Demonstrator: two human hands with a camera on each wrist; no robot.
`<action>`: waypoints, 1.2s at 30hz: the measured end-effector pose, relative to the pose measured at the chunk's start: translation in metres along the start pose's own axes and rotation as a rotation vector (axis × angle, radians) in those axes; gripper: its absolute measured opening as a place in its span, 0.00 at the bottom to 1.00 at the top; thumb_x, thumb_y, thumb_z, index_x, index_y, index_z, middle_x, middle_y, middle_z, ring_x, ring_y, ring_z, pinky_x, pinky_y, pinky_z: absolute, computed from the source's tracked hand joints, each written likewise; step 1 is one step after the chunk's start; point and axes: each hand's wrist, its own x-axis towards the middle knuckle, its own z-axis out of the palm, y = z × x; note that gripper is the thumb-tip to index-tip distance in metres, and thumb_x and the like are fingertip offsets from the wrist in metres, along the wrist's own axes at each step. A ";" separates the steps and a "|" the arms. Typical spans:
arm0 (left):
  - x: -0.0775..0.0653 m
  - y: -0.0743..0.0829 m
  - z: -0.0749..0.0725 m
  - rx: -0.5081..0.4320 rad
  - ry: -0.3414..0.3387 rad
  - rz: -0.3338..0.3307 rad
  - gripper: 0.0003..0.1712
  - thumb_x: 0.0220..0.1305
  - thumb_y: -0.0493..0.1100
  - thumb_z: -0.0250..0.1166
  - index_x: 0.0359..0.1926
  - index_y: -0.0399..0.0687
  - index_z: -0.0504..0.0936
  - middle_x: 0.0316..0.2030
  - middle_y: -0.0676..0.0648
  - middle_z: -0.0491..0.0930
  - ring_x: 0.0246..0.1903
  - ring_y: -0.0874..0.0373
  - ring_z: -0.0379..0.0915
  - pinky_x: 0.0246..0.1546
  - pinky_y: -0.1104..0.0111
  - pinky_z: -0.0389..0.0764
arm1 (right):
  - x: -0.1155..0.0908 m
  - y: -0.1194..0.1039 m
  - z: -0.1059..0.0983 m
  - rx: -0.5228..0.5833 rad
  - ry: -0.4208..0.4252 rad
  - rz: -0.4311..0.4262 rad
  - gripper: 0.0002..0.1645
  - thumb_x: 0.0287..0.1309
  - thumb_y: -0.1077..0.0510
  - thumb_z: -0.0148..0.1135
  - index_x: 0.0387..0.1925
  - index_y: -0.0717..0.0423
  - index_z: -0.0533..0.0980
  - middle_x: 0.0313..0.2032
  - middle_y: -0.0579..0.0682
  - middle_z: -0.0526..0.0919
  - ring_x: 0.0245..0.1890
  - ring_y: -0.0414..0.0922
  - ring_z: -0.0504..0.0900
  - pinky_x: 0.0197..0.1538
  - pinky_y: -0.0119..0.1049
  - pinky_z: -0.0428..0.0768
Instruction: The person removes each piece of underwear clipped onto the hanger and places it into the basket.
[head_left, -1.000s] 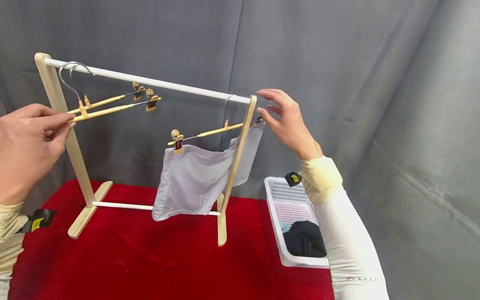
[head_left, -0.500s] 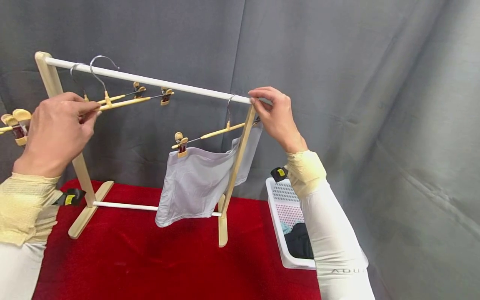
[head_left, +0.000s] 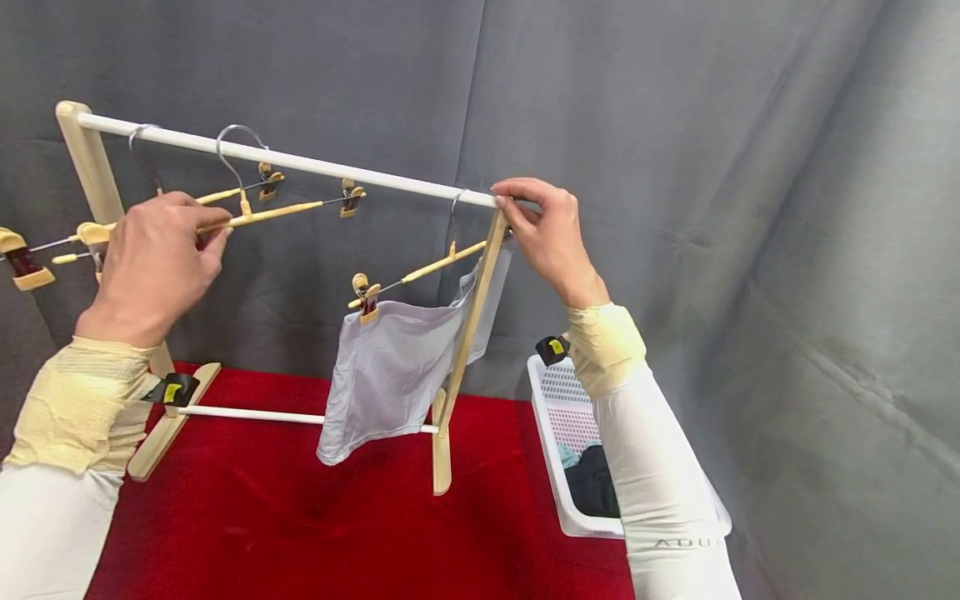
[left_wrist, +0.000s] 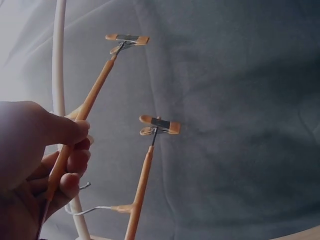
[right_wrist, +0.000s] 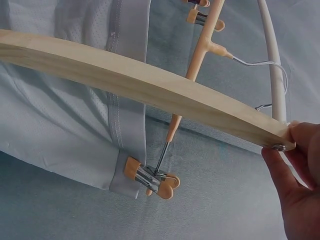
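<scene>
My left hand [head_left: 161, 258] pinches the wooden bar of a clip hanger [head_left: 277, 213] between thumb and fingers. The same bar [left_wrist: 95, 90] crosses that hand in the left wrist view. Its metal hook curves over the white rod [head_left: 330, 168] of a small wooden rack. Behind it a second bare clip hanger [left_wrist: 140, 190] hangs near the rod's left end. My right hand [head_left: 551, 233] grips the top end of the rack's right post [right_wrist: 210, 105]. Beside that post a third clip hanger [head_left: 427, 269] carries a pale grey garment [head_left: 390, 367], clipped at its waistband.
On the right a white plastic basket [head_left: 551, 467] holds dark and light teal cloth, partly hidden by my right sleeve. The rack's wooden feet [head_left: 442, 467] stand on a red cloth [head_left: 360, 525]. A grey curtain [head_left: 675, 150] hangs behind.
My left hand has moved right, bringing the held hanger along the rod toward its middle. My right hand, earlier apart from the post, has moved left and taken hold of its top.
</scene>
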 end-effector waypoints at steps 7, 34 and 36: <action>-0.002 -0.004 0.009 0.012 -0.028 0.004 0.13 0.53 0.32 0.58 0.40 0.30 0.80 0.34 0.31 0.77 0.32 0.38 0.72 0.30 0.46 0.72 | 0.000 -0.003 0.001 0.019 -0.021 0.014 0.09 0.57 0.65 0.56 0.38 0.67 0.79 0.40 0.60 0.80 0.42 0.47 0.78 0.47 0.33 0.77; -0.008 0.039 0.013 -0.110 0.248 0.124 0.18 0.55 0.42 0.54 0.42 0.36 0.81 0.37 0.36 0.76 0.37 0.42 0.70 0.37 0.48 0.72 | 0.002 -0.001 0.007 0.009 -0.016 -0.023 0.09 0.57 0.66 0.56 0.37 0.67 0.79 0.39 0.60 0.81 0.38 0.46 0.77 0.48 0.36 0.76; -0.006 0.053 0.010 -0.150 0.248 0.135 0.17 0.55 0.42 0.54 0.42 0.37 0.81 0.36 0.38 0.76 0.36 0.44 0.70 0.34 0.50 0.72 | 0.002 -0.001 0.007 0.011 -0.011 -0.020 0.09 0.57 0.66 0.56 0.37 0.67 0.79 0.39 0.60 0.81 0.38 0.46 0.78 0.48 0.35 0.76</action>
